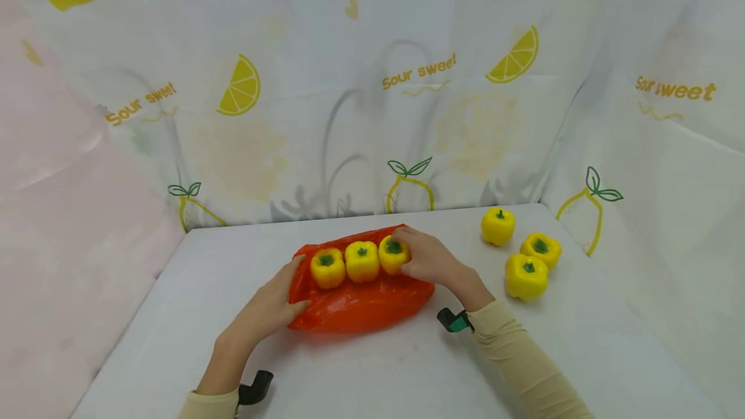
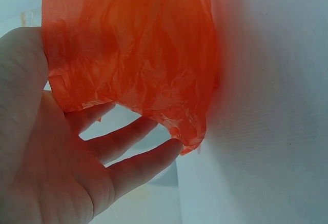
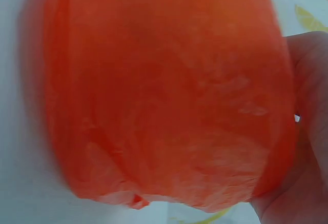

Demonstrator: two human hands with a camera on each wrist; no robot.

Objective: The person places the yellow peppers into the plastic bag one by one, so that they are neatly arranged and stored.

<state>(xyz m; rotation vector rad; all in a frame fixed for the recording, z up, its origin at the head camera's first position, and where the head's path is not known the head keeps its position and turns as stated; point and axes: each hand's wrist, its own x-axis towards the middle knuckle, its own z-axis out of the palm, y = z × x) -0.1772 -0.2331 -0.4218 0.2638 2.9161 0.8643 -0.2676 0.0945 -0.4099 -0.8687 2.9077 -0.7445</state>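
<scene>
An orange-red plastic bag [image 1: 361,309] lies on the table, its crinkled film filling much of both wrist views. Three yellow bell peppers with green stems sit in a row in its upper part: the left pepper [image 1: 328,269], the middle pepper [image 1: 362,262] and the right pepper [image 1: 391,255]. My left hand [image 1: 268,306] holds the bag's left end, thumb at the front and fingers spread along the far side. At the other end, my right hand [image 1: 431,258] grips the right pepper from above; its fingertips are partly hidden.
Three more yellow peppers stand at the table's right: a far pepper [image 1: 497,226], a middle one, the pepper [image 1: 541,249], and a near pepper [image 1: 526,277]. A lemon-print cloth [image 1: 314,147] walls the white table [image 1: 372,374] at the back and sides.
</scene>
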